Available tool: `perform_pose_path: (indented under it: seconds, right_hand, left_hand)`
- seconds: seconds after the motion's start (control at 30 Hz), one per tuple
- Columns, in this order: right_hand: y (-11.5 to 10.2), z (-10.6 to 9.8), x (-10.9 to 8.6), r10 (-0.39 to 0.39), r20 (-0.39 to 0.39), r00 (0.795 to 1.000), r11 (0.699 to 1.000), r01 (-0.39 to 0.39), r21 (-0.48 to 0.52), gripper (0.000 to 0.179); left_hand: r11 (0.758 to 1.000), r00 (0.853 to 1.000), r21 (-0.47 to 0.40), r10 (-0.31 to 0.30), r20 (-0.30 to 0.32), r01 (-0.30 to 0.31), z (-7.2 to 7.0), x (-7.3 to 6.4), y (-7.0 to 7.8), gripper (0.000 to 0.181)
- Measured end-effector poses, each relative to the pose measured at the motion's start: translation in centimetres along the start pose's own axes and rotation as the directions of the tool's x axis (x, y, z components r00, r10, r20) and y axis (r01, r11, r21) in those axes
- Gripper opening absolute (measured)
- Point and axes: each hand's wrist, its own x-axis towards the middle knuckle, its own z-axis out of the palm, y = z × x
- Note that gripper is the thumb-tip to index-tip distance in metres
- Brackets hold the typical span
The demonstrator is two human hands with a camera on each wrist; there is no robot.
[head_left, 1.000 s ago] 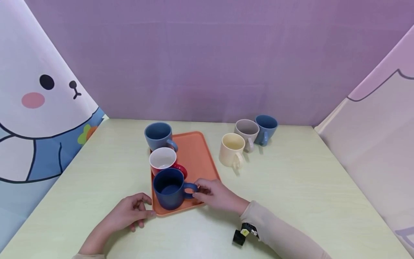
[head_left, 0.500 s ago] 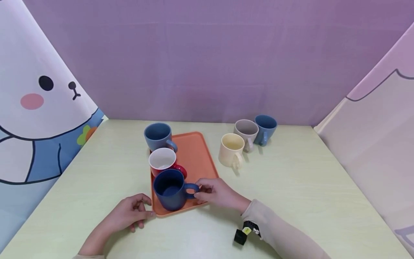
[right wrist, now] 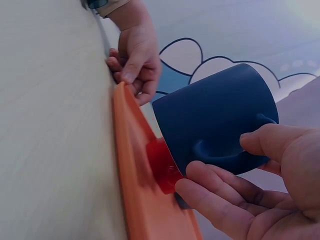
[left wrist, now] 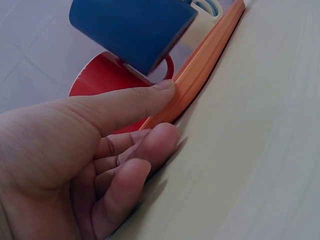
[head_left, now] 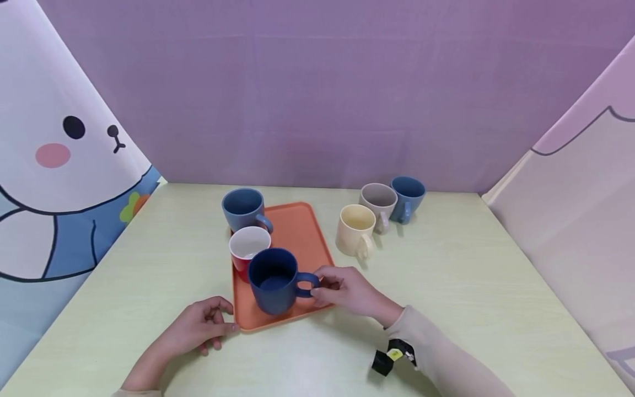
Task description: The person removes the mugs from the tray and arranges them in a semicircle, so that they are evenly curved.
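Pinched by its handle, a dark blue mug [head_left: 274,286] hangs a little above the orange tray [head_left: 302,229], held by my right hand [head_left: 349,292]. In the right wrist view, thumb and fingers close on that handle. My left hand [head_left: 195,328] grips the tray's near left corner, its thumb on the rim and its other fingers curled beside the edge in the left wrist view. Behind the dark blue mug stands a red mug [head_left: 243,264] with a white inside, its handle hidden in the head view. A greyish-blue mug [head_left: 243,212] sits at the tray's far left.
Right of the tray, a cream mug [head_left: 351,237], a grey mug [head_left: 379,203] and another blue mug [head_left: 409,196] stand on the pale table [head_left: 471,286]. A purple backdrop [head_left: 317,99] rises behind the table's far edge.
My right hand has lifted the dark blue mug off the tray and carried it rightward and slightly away. The left hand stays at the tray corner.
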Motion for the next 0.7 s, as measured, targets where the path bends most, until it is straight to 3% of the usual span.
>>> perform_pose_path:
  seconds: [0.1,0.33,0.7]
  right_hand:
    - [-0.6,-0.5,-0.5,-0.008,-0.007,1.0,1.0,0.008,-0.006,0.015]
    - [-1.3,-1.8,-1.6,-0.041,-0.052,0.998,0.991,0.033,-0.133,0.016]
    - [-2.2,-4.3,-3.0,-0.066,-0.164,0.984,0.994,0.05,-0.097,0.015]
  left_hand:
    - [1.0,1.0,-0.004,-0.007,0.001,0.007,0.0,0.0,0.0,0.042]
    - [1.0,1.0,-0.001,0.007,-0.001,-0.007,0.0,0.0,-0.1,0.041]
    - [1.0,1.0,0.002,-0.013,-0.009,0.013,0.1,0.0,0.0,0.041]
